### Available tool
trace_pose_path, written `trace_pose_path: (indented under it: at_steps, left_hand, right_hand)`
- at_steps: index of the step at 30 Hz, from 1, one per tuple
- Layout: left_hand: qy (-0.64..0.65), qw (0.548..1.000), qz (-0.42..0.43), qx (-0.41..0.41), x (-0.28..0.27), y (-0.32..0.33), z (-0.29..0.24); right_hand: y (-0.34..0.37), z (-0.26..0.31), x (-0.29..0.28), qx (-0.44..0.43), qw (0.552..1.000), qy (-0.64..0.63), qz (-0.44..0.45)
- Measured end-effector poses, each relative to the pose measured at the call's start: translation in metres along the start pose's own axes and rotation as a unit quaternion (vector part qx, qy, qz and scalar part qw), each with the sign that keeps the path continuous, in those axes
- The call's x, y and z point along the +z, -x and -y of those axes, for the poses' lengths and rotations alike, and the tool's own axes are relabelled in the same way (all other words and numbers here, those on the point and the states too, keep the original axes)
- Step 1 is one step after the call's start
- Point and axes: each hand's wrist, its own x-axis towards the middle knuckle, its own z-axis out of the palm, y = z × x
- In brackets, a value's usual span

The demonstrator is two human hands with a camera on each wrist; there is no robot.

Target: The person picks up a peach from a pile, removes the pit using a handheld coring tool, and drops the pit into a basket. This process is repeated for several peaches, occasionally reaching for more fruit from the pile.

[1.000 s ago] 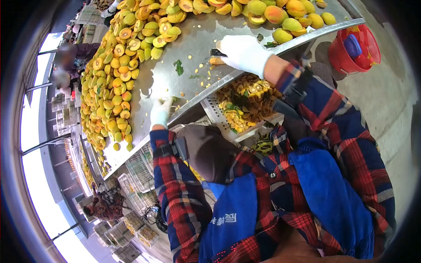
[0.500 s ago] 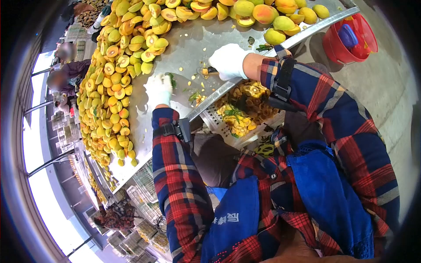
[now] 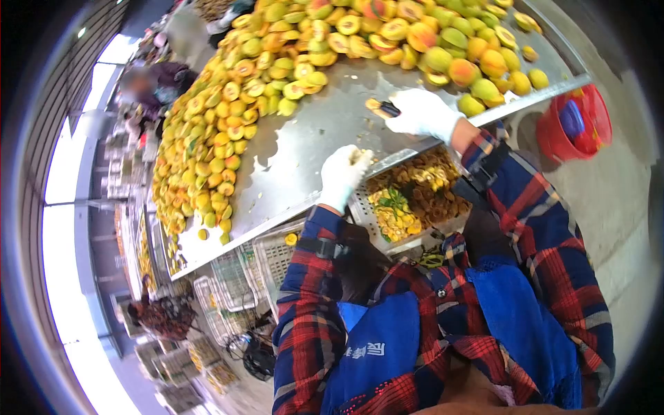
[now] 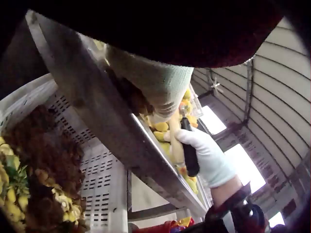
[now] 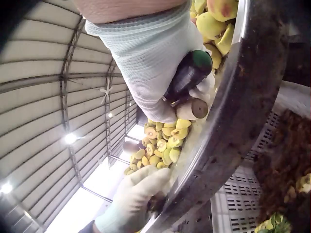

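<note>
My gloved right hand [image 3: 423, 114] [image 5: 146, 63] grips a black-handled tool [image 3: 390, 108] [image 5: 189, 74] together with a wooden-handled one [image 3: 375, 106] [image 5: 193, 108], above the metal table [image 3: 346, 90]. The gloved left hand [image 3: 340, 176] [image 5: 138, 196] is at the table's near edge with bent fingers; a small pale bit shows by its fingertips, and whether it is gripped cannot be told. Halved yellow-green fruit [image 3: 232, 131] lies heaped along the far and left sides, with rounder fruit [image 3: 462, 72] at the right.
Below the table edge, a white perforated crate [image 3: 364, 216] [image 4: 104, 187] holds yellow scraps and brown pieces. A red bucket [image 3: 553, 131] with a blue item stands at the right. More crates [image 3: 232, 280] and other people [image 3: 162, 318] are at the left.
The left hand has moved right and toward the table's near edge, closer to the right hand. Leaves and scraps formerly near the hands are gone from that spot. The right hand still holds the tools.
</note>
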Motion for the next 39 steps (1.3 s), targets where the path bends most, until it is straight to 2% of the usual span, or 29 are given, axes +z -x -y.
trace_pose_path:
  at_steps: [1,3,5,6,7,9,11,13,15,17,18,19,20,21,23,25,27,29,31,32,33,35,36,37,39]
  left_hand:
    - [0.011,0.999,-0.031,0.023,0.000,0.013,-0.004]
    - [-0.065,0.986,-0.029,0.150,0.002,0.048,-0.009]
    - [-0.032,0.983,0.101,0.149,-0.011,0.085,-0.027]
    - [-0.021,0.977,0.100,0.187,-0.006,0.096,-0.013]
    - [0.035,0.972,0.053,0.226,-0.011,0.105,-0.005]
    - [0.084,0.985,-0.014,0.148,-0.032,0.115,0.016]
    - [0.052,0.990,-0.099,0.081,-0.060,0.117,0.044]
    - [0.232,0.966,-0.089,-0.071,-0.093,0.116,0.066]
    - [0.243,0.960,-0.125,-0.059,-0.109,0.110,0.105]
    - [0.253,0.960,-0.094,-0.072,-0.131,0.098,0.133]
    - [0.156,0.975,-0.159,-0.017,-0.141,0.085,0.138]
    - [0.059,0.972,-0.222,0.038,-0.151,0.070,0.146]
    - [-0.014,0.964,-0.251,0.084,-0.166,0.049,0.164]
    - [0.004,0.949,-0.311,0.059,-0.178,0.024,0.175]
    - [-0.093,0.920,-0.371,0.084,-0.219,-0.025,0.188]
    - [-0.089,0.910,-0.402,0.049,-0.255,-0.082,0.220]
    - [-0.187,0.896,-0.403,0.011,-0.291,-0.138,0.256]
    - [-0.217,0.898,-0.373,-0.087,-0.322,-0.189,0.284]
    - [-0.243,0.905,-0.332,-0.105,-0.347,-0.241,0.335]
    - [-0.156,0.924,-0.274,-0.216,-0.354,-0.254,0.326]
    - [-0.147,0.925,-0.222,-0.270,-0.356,-0.264,0.318]
    - [-0.205,0.949,-0.170,-0.169,-0.363,-0.290,0.347]
    - [-0.201,0.943,-0.108,-0.241,-0.379,-0.309,0.358]
    - [-0.288,0.946,-0.078,-0.125,-0.386,-0.312,0.376]
    - [-0.384,0.919,-0.022,-0.085,-0.388,-0.339,0.389]
  right_hand:
    - [0.006,0.011,-0.008,0.031,0.999,-0.007,0.030]
    - [0.000,-0.003,0.012,-0.058,0.996,0.045,-0.043]
    - [0.006,0.005,0.011,-0.086,0.992,0.081,-0.051]
    - [0.007,0.006,0.012,-0.093,0.990,0.093,-0.052]
    - [0.015,0.020,0.003,-0.051,0.992,0.112,-0.026]
    - [0.014,0.015,0.013,-0.069,0.987,0.140,-0.043]
    - [0.012,0.010,0.016,-0.084,0.983,0.156,-0.040]
    - [0.007,0.006,0.015,-0.073,0.980,0.177,-0.043]
    - [0.004,0.012,0.005,-0.033,0.981,0.193,0.005]
    - [0.001,0.006,0.007,-0.013,0.975,0.220,0.016]
    - [-0.001,0.001,0.012,-0.012,0.978,0.206,-0.007]
    - [-0.007,0.002,0.015,0.029,0.980,0.195,0.011]
    - [-0.004,0.000,0.022,-0.010,0.986,0.145,-0.077]
    - [0.000,-0.003,0.030,-0.050,0.981,0.096,-0.163]
    - [0.003,0.004,0.032,-0.056,0.977,0.083,-0.188]
    - [0.004,0.004,0.032,-0.069,0.972,0.084,-0.208]
    - [0.004,0.004,0.031,-0.062,0.976,0.087,-0.190]
    - [0.004,0.006,0.028,-0.076,0.974,0.094,-0.190]
    - [0.003,0.007,0.027,-0.055,0.978,0.091,-0.181]
    - [0.002,0.006,0.028,-0.048,0.979,0.100,-0.171]
    - [0.001,0.006,0.027,-0.051,0.980,0.097,-0.166]
    - [0.000,0.007,0.026,-0.031,0.986,0.091,-0.138]
    - [0.002,0.005,0.027,-0.022,0.986,0.098,-0.132]
    - [0.004,0.003,0.028,-0.017,0.987,0.104,-0.124]
    - [0.008,0.000,0.030,-0.018,0.982,0.141,-0.123]
